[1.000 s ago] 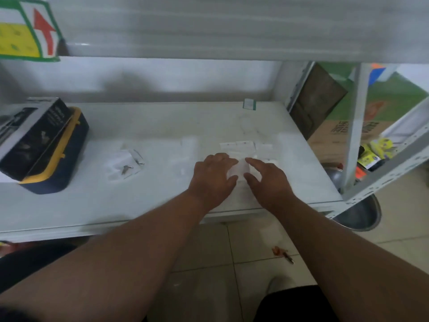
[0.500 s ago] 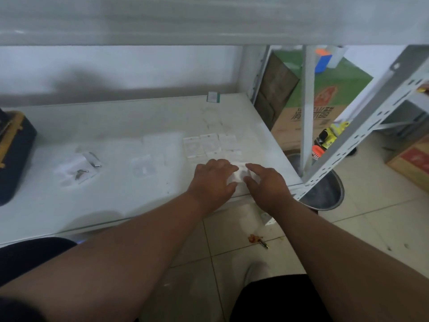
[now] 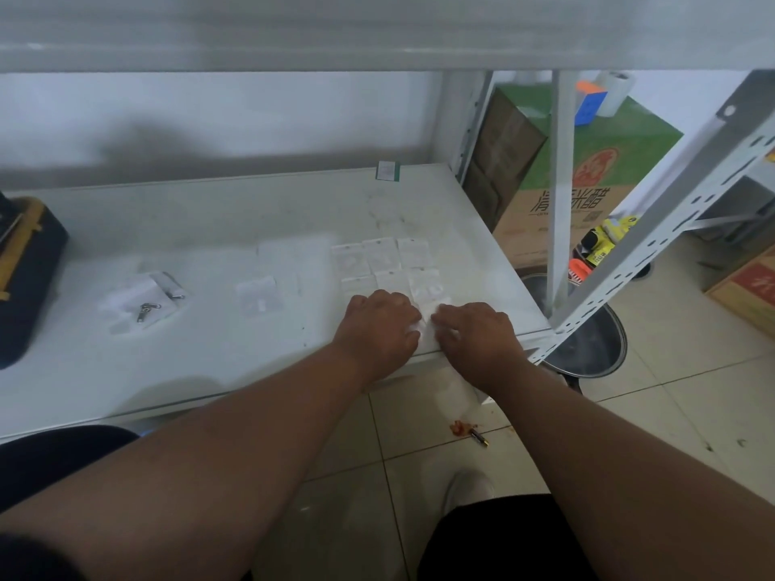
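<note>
A small clear plastic bag [image 3: 425,327] lies near the front right edge of the white shelf board [image 3: 209,362]. My left hand [image 3: 377,329] and my right hand [image 3: 478,333] meet over it, knuckles up and fingers curled, pinching it from both sides. Most of the bag is hidden under my fingers, so its contents do not show. Just behind my hands, several similar small bags [image 3: 379,260] lie flat in two rows.
Loose bags with small metal parts [image 3: 144,301] and another clear bag [image 3: 258,293] lie to the left. A dark blue and yellow case [image 3: 25,278] sits at the far left. A shelf upright [image 3: 560,195], cardboard boxes [image 3: 587,169] and a metal basin [image 3: 595,350] stand at the right.
Both hands have drawn the small bag back from the rows toward the front edge of the shelf. The view has swung right, pushing the case out of frame.
</note>
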